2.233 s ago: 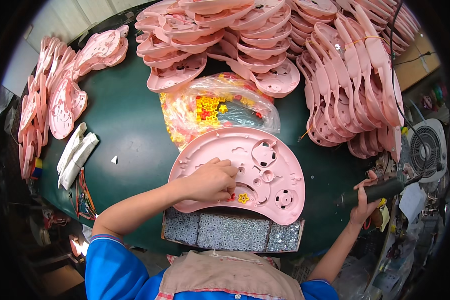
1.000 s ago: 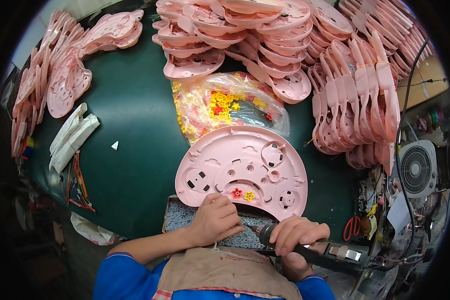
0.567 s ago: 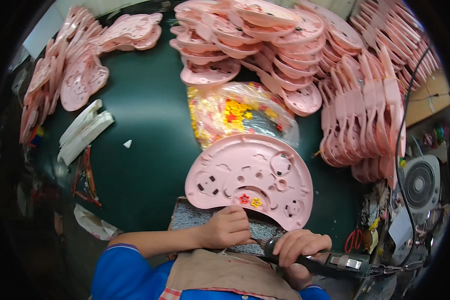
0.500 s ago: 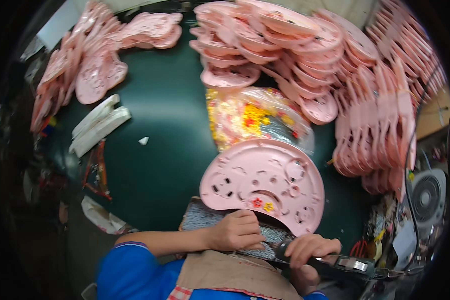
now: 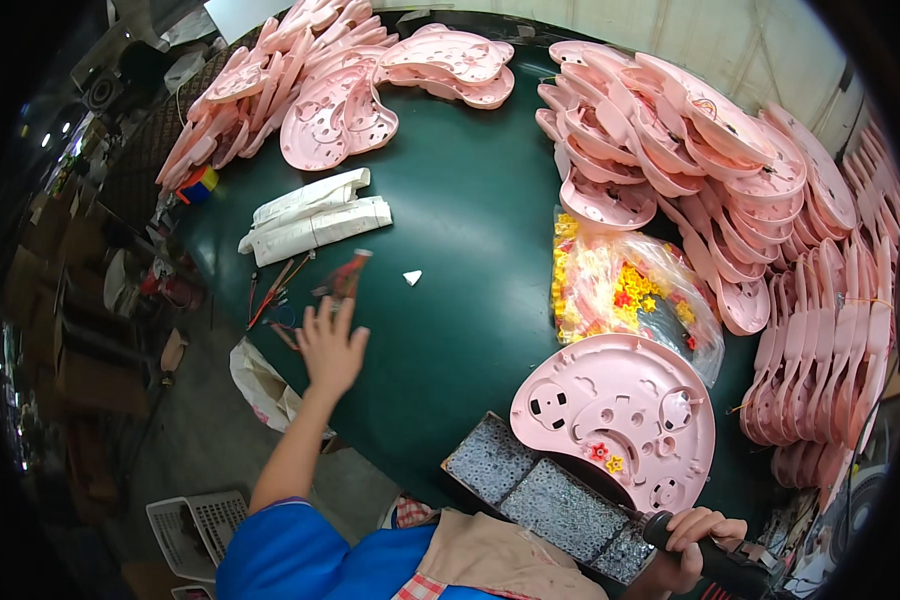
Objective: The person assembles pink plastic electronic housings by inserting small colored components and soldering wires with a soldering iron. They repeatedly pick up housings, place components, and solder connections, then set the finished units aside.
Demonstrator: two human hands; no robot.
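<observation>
My left hand (image 5: 332, 345) reaches out over the left of the green table, fingers spread, with nothing seen in its grasp. Just past its fingertips is a blurred small red-and-dark item (image 5: 348, 276); whether they touch cannot be told. Several thin red and black wires (image 5: 270, 296) lie beside it. In my right hand (image 5: 705, 530), at the lower right, is a black electric screwdriver (image 5: 660, 530), its tip pointing left. Above it rests a pink kidney-shaped plastic shell (image 5: 635, 400), with a red flower-shaped piece (image 5: 598, 452) and a yellow one (image 5: 615, 464) near its inner curve.
Trays of small metal screws (image 5: 560, 505) sit at the front edge. A clear bag (image 5: 635, 290) of yellow and red pieces lies behind the shell. Pink shells stand stacked at the right (image 5: 670, 130) and far left (image 5: 335, 115). White folded wrapping (image 5: 315, 220) lies at left.
My left hand has left the shell's lower edge and stretched far left, its fingers opening. My right hand keeps hold of the screwdriver. The view has swung left.
</observation>
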